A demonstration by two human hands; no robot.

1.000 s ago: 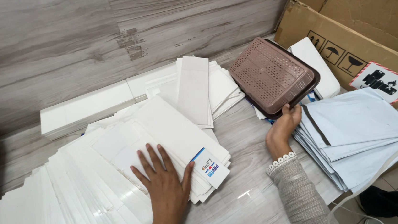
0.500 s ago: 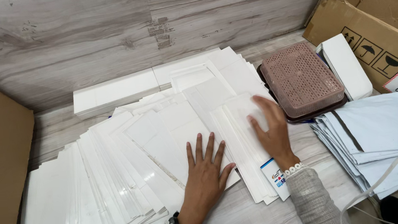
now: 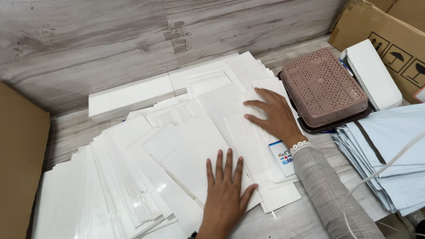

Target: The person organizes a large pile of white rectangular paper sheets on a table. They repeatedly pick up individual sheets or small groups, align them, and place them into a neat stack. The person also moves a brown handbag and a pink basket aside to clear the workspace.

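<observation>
A spread of flat white cardboard sheets (image 3: 141, 182) covers the grey wood-look surface. My left hand (image 3: 225, 192) lies palm down on the sheets near the front, fingers apart, holding nothing. My right hand (image 3: 274, 116) rests flat on the sheets further back and to the right, fingers spread, close to an upturned brown perforated basket (image 3: 322, 87). One sheet by my right wrist bears a small blue and red printed mark (image 3: 282, 157).
A white box (image 3: 372, 74) stands beside the basket. A stack of pale blue mailer bags (image 3: 410, 153) lies at the right with a white cable (image 3: 395, 162) over it. Brown cartons stand at the right (image 3: 404, 31) and left (image 3: 2, 174). A long white box (image 3: 128, 96) lies at the back.
My right hand has left the basket, which now sits upturned on the surface, and has come down onto the sheets. My view has shifted left, showing the left carton.
</observation>
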